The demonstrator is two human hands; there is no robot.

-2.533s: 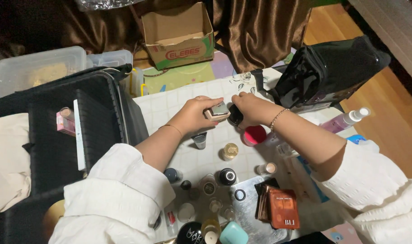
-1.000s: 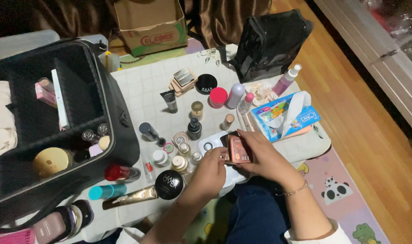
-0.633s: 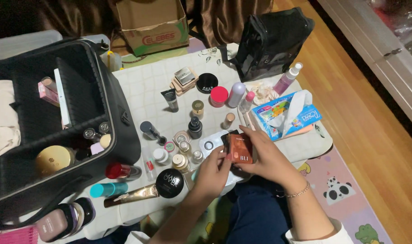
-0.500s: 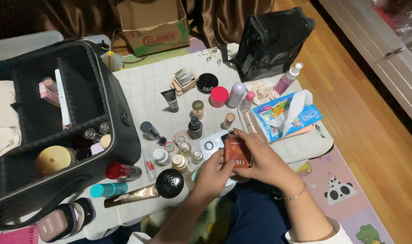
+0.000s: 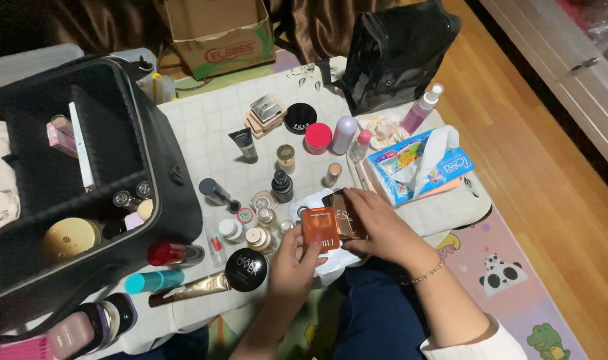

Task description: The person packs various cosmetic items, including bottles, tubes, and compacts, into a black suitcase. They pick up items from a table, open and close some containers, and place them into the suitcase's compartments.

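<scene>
My left hand (image 5: 294, 260) pinches the orange compact (image 5: 320, 227) upright for viewing; my right hand (image 5: 377, 223) grips the brown palette (image 5: 347, 217) beside it, above the tabletop (image 5: 204, 133).

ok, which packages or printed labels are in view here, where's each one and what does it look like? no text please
Orange compact: flat, squarish, held in the left hand.
Brown palette: flat, dark, under the right hand.
Cardboard box: open, brown, red-green print, beyond the table's far edge.
Tissue pack: blue, colourful print, white tissue sticking out, table right.
Round black compact: white lettering, near edge.
</scene>
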